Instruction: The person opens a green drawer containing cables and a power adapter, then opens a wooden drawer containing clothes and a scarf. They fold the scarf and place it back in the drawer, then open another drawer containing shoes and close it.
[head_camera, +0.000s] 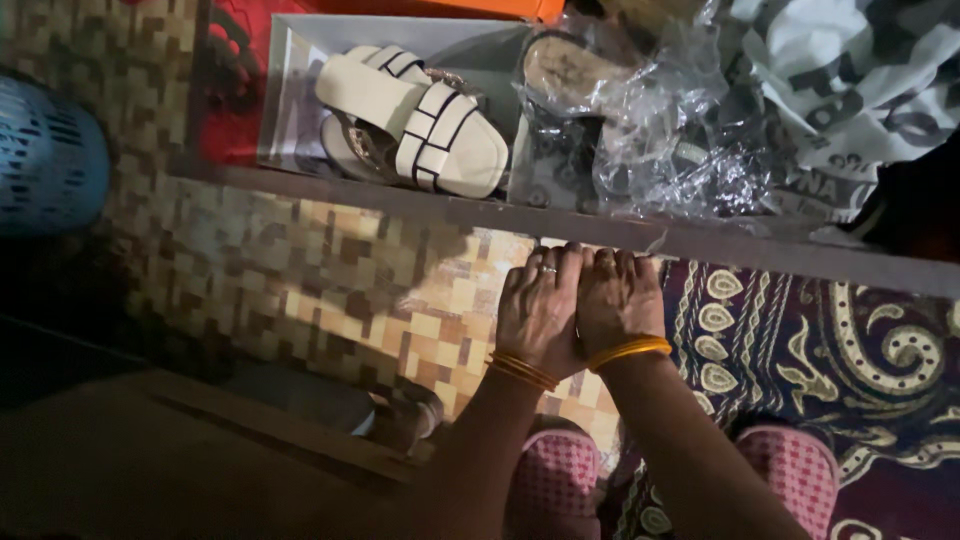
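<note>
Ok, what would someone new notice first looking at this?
Probably the two hands pressed side by side against the bed edge: left hand with a ring, right hand, both with orange bangles. Next, the cream sandals in an open box up top, with crinkled plastic beside them.

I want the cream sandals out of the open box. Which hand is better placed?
Probably the left hand. It rests on the shelf edge on the side towards the cream sandals. The right hand sits below the plastic wrapping.
</note>
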